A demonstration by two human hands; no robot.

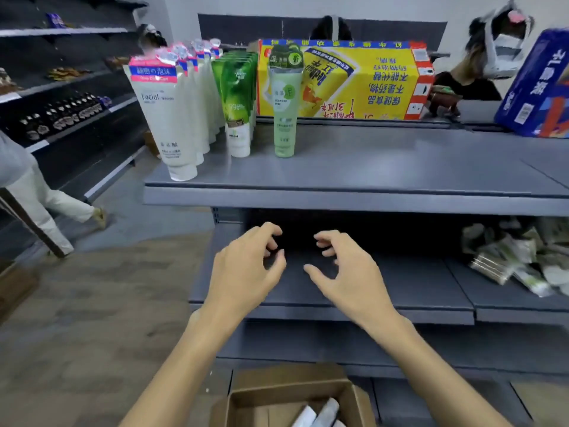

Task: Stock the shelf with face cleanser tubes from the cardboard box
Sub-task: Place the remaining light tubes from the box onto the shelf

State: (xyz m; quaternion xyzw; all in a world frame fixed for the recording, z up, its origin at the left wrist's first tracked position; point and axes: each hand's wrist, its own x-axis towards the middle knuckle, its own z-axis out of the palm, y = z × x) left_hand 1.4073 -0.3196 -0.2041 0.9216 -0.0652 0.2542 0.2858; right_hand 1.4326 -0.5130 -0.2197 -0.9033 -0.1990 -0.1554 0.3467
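On the top shelf [385, 167] stand a row of white facial cleanser tubes [167, 118], a row of green-and-white tubes [238, 112] and a single pale green tube [284, 115], all caps down. Below them, in front of the dark middle shelf [400, 285], my left hand [246, 266] and my right hand [345, 269] hover side by side with fingers loosely curled, holding nothing. The open cardboard box [292, 396] sits at the bottom of the view under my forearms, with a few white tubes [320, 414] lying inside.
A yellow carton [345, 78] stands behind the tubes and a blue box [538, 84] at the far right. Loose green-white packets [517, 257] lie on the middle shelf's right. A person's legs [46, 208] are in the left aisle, beside dark shelving [67, 87].
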